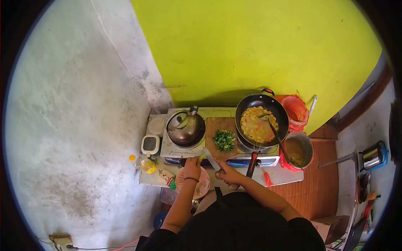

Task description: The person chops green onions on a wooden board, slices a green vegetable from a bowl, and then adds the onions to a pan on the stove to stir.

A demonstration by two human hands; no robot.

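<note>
My left hand is closed on a light green vegetable stalk, whose tip sticks out toward the knife. In my right hand is a knife, its blade pointing up and left, close to the stalk. Both hands are at the stove's front edge. Just beyond them, a wooden cutting board bears a heap of chopped greens. Beneath my left forearm is a pink plate or basin, partly hidden by the arm.
A metal kettle stands on the left burner. On the right, a black wok holds yellowish food and a ladle; its handle juts toward me. Beyond are a pot and a red container. An oil bottle stands left.
</note>
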